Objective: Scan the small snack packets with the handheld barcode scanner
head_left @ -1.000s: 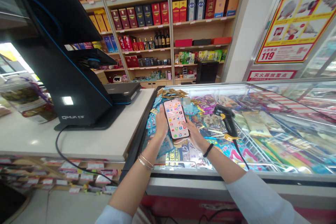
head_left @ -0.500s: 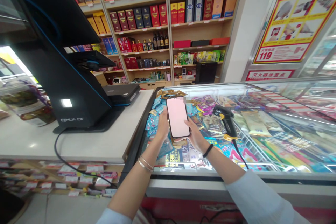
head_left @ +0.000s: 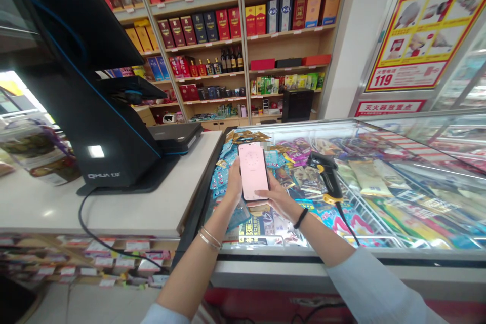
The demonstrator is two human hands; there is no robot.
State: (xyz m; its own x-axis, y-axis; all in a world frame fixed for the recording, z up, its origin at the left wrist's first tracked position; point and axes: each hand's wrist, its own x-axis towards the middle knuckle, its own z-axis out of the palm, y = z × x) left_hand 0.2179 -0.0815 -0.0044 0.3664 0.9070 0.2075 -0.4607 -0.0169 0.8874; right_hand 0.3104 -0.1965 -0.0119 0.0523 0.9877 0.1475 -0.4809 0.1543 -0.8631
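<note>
A phone point(head_left: 253, 169) with a lit pink screen is held upright over the glass-topped freezer. My left hand point(head_left: 234, 182) grips its left edge. My right hand point(head_left: 280, 196) wraps round its lower right side, the thumb lying over the bottom part of the screen. Blue snack packets point(head_left: 220, 178) lie on the glass just left of and behind the phone, with brown packets point(head_left: 248, 135) farther back. To the right of my right hand rests a black and yellow barcode scanner point(head_left: 329, 179), its cable running toward the freezer's front edge.
On the left, a white counter point(head_left: 152, 212) bears a black register point(head_left: 110, 147), a flat black device point(head_left: 176, 136) and plastic jars point(head_left: 45, 154). The freezer's front rim point(head_left: 304, 268) runs below my forearms. Shelves of boxed bottles point(head_left: 207, 26) stand behind.
The phone has shifted slightly left. My right thumb has moved from the screen's right edge inward over its lower part. Faint markings now show on the pink screen.
</note>
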